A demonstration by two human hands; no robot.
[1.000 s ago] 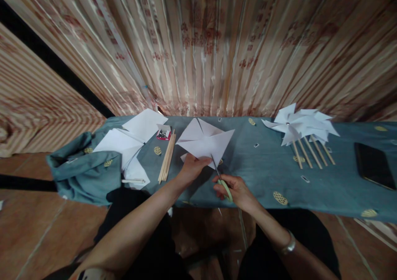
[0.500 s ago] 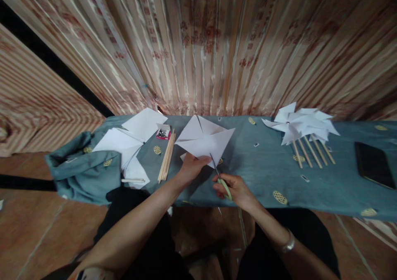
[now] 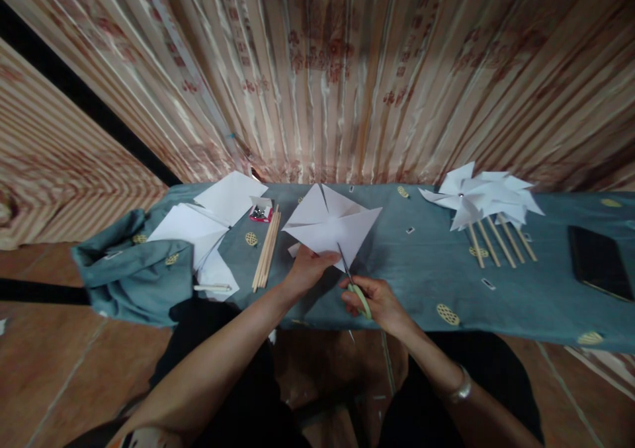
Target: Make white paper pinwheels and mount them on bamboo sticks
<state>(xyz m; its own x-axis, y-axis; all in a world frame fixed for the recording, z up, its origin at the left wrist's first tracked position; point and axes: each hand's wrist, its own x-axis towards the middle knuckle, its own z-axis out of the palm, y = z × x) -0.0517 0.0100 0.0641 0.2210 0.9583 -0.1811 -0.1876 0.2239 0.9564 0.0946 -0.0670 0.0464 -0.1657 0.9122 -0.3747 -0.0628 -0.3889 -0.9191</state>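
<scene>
My left hand [image 3: 308,269] pinches the near edge of a white paper square [image 3: 327,226], thumb on top. Slits run in from the paper's far and left corners toward its middle. My right hand [image 3: 374,301] grips a pair of scissors [image 3: 361,300] with light green handles. Their blades lie at the paper's near corner, pointing toward its centre; how far apart the blades stand is hard to make out. The paper is held a little above the cloth, and a smaller white piece shows under its left edge.
Left of the paper lie wooden sticks [image 3: 266,249], a small red box of metal pins [image 3: 260,210], white sheets [image 3: 191,228] and a white pen [image 3: 212,288]. Finished paper pinwheels [image 3: 464,200] on sticks lie to the right, beside a black phone [image 3: 599,263]. A green-grey cloth [image 3: 407,269] covers the narrow table.
The paper has shifted slightly to the right and tilted a little, with the scissor blades still at its near corner. Both hands stay almost in place.
</scene>
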